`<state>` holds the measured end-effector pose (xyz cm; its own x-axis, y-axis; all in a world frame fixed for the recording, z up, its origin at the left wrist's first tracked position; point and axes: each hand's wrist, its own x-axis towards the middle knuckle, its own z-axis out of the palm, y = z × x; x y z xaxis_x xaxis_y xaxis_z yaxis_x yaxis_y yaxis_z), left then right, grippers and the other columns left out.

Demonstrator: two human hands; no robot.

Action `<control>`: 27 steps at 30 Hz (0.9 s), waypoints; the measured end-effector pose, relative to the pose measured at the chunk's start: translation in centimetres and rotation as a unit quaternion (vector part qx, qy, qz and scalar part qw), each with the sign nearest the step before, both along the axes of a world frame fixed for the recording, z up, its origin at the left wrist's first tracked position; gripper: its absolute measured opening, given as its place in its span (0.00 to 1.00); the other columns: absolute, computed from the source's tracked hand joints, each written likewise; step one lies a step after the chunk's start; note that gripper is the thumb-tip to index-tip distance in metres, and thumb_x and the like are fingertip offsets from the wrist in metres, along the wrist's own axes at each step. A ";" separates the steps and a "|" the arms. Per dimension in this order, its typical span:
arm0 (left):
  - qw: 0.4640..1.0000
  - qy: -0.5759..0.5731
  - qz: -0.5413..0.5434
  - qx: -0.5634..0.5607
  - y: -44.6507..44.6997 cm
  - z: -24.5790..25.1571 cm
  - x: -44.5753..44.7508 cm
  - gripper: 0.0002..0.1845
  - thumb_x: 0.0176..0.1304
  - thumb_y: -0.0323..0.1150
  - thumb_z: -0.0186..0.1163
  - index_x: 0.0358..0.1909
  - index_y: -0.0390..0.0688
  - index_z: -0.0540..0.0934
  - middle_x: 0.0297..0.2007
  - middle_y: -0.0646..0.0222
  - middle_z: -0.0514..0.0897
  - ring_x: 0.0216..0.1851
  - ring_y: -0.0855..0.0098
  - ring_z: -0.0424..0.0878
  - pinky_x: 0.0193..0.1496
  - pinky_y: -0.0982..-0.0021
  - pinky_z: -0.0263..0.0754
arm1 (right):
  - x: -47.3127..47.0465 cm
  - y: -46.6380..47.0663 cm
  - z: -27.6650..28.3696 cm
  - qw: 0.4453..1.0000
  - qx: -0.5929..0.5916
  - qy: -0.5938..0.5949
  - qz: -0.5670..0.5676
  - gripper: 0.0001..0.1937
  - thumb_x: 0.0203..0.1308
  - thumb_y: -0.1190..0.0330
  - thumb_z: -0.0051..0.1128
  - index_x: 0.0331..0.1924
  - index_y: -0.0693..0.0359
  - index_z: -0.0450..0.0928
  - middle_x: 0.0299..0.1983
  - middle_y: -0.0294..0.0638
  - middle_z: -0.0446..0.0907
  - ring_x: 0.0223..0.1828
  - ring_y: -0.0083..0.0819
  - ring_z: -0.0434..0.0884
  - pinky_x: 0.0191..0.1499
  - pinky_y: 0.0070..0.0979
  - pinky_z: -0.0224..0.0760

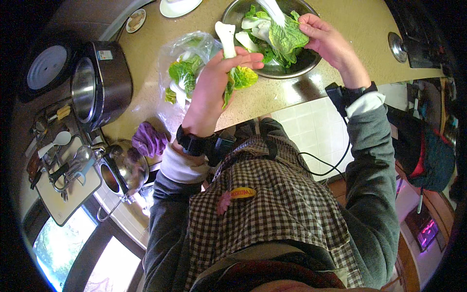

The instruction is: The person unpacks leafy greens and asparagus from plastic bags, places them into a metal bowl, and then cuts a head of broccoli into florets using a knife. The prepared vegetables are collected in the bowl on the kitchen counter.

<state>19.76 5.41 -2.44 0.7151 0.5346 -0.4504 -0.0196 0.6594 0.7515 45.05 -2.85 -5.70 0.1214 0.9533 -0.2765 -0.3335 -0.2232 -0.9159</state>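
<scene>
My left hand [230, 69] holds a bunch of leafy greens [227, 38], its thick white stalks pointing up and yellow-green leaves hanging below the fingers. In my right hand [321, 36] a single leaf [288, 36] is pinched by its green edge, with the white stem toward the top of the view. That leaf is over a steel bowl [306, 70], where several torn leaves [255, 27] lie. Partly behind my left forearm rests a clear plastic bag [164, 62] with more of the greens [184, 73] in it.
A rice cooker [113, 73] with its lid up stands at the left of the counter [146, 73]. Near it are a purple cloth [147, 138], a steel pot [133, 164] and a utensil rack before a cutting board [69, 197]. Plates [178, 9] sit at the back; a pot lid [397, 47] is right.
</scene>
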 end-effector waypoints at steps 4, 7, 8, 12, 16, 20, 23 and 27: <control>0.999 -0.020 0.036 0.003 -0.4 -0.4 1.1 0.17 0.66 0.30 0.48 0.54 0.33 0.66 0.47 0.54 0.78 0.47 0.61 0.79 0.46 0.71 0.77 | -2.4 -0.4 0.9 0.977 0.049 -0.206 0.011 0.05 0.65 0.66 0.49 0.38 0.56 0.71 0.35 0.26 0.71 0.40 0.17 0.72 0.46 0.17 0.67; 0.999 -0.004 0.021 -0.024 -0.4 -1.1 1.4 0.19 0.69 0.34 0.44 0.58 0.35 0.65 0.47 0.59 0.78 0.47 0.66 0.79 0.47 0.71 0.76 | -5.7 -1.3 2.0 0.863 0.089 -0.495 0.037 0.06 0.58 0.71 0.53 0.37 0.61 0.71 0.45 0.42 0.76 0.47 0.34 0.76 0.50 0.26 0.68; 0.999 -0.014 0.022 -0.038 -0.4 -1.5 1.7 0.20 0.69 0.35 0.43 0.58 0.36 0.66 0.46 0.60 0.78 0.47 0.67 0.79 0.47 0.71 0.76 | -7.1 -1.6 2.2 0.819 0.148 -0.554 0.024 0.07 0.56 0.71 0.54 0.38 0.61 0.71 0.45 0.44 0.75 0.46 0.39 0.75 0.48 0.30 0.70; 0.996 -0.060 0.008 -0.072 -0.3 -3.0 2.3 0.22 0.70 0.39 0.42 0.59 0.36 0.66 0.46 0.61 0.78 0.42 0.72 0.80 0.44 0.71 0.78 | -9.7 -2.8 2.7 0.768 0.262 -0.583 0.049 0.10 0.53 0.70 0.56 0.39 0.61 0.72 0.45 0.45 0.75 0.47 0.45 0.76 0.47 0.35 0.72; 0.957 -0.188 -0.047 -0.214 0.3 -3.7 1.3 0.28 0.66 0.38 0.47 0.63 0.32 0.57 0.44 0.61 0.73 0.26 0.79 0.69 0.27 0.78 0.66 | -7.5 -2.7 2.5 0.891 0.201 -0.398 -0.080 0.06 0.58 0.71 0.53 0.38 0.62 0.75 0.38 0.42 0.79 0.39 0.34 0.79 0.43 0.26 0.73; 0.900 -0.301 -0.119 -0.294 0.7 -3.7 0.7 0.36 0.63 0.43 0.52 0.65 0.30 0.53 0.42 0.61 0.71 0.20 0.81 0.62 0.20 0.82 0.59 | -3.1 -1.7 1.7 0.894 0.078 -0.414 -0.151 0.07 0.57 0.71 0.54 0.39 0.63 0.75 0.35 0.43 0.80 0.37 0.34 0.80 0.41 0.25 0.73; 0.885 -0.329 -0.144 -0.295 0.7 -3.6 0.9 0.40 0.62 0.54 0.50 0.64 0.29 0.56 0.45 0.56 0.74 0.25 0.79 0.64 0.24 0.81 0.62 | -1.2 -0.3 0.4 0.820 0.030 -0.563 -0.103 0.13 0.54 0.68 0.58 0.43 0.62 0.74 0.39 0.47 0.79 0.41 0.39 0.80 0.44 0.31 0.73; 0.910 -0.302 -0.132 -0.254 0.6 -2.9 0.9 0.47 0.59 0.66 0.45 0.63 0.29 0.59 0.46 0.53 0.75 0.28 0.77 0.65 0.27 0.80 0.64 | -0.1 2.3 -1.5 0.738 -0.059 -0.672 0.019 0.32 0.49 0.64 0.65 0.59 0.57 0.63 0.53 0.54 0.70 0.51 0.50 0.75 0.52 0.37 0.70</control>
